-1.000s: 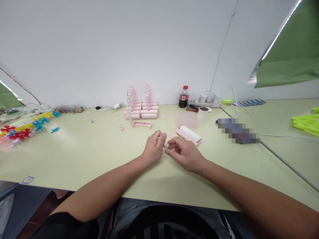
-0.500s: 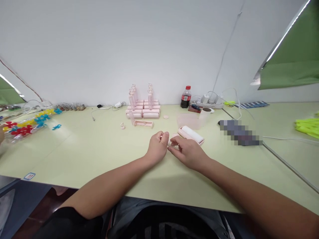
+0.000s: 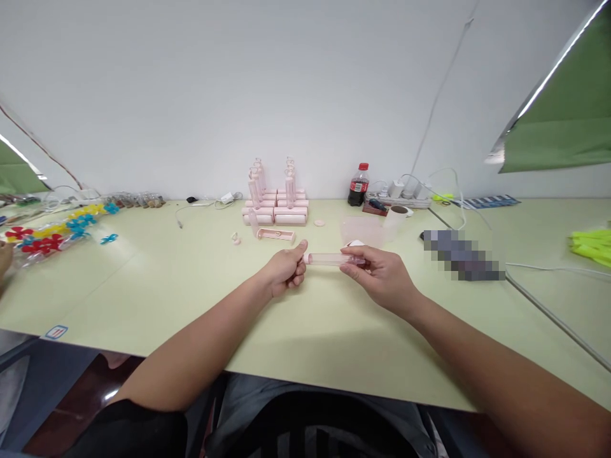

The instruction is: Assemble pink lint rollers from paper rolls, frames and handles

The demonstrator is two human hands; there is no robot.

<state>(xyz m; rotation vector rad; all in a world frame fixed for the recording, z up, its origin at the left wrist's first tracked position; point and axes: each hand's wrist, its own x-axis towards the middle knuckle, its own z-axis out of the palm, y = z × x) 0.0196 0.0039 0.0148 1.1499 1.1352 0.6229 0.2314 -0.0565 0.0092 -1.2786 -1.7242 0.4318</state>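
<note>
A clear pinkish tube (image 3: pixel 327 259) lies level between my two hands, just above the table. My left hand (image 3: pixel 285 270) is closed around its left end, where a pale pink end piece shows beside the thumb. My right hand (image 3: pixel 382 273) pinches the other end between thumb and fingers. Behind the right hand, a white roll in a pink case (image 3: pixel 356 243) is mostly hidden. Farther back lie an open pink tray-like holder (image 3: pixel 275 235), a small pink ring piece (image 3: pixel 235 238) and a flat pink disc (image 3: pixel 319 222).
Pink cases with white rolls (image 3: pixel 290 219) are stacked near the wall, with several upright pink tubes (image 3: pixel 289 191). A cola bottle (image 3: pixel 358 186), a translucent bin (image 3: pixel 361 230) and a power strip (image 3: pixel 415 202) stand right of them. Bagged coloured flower shapes (image 3: pixel 48 243) and another person's hand (image 3: pixel 4 256) are left.
My hands have drawn apart, the left one leftward and the right one rightward. The tube, mostly hidden before, now shows between them. My right hand now covers most of the white roll.
</note>
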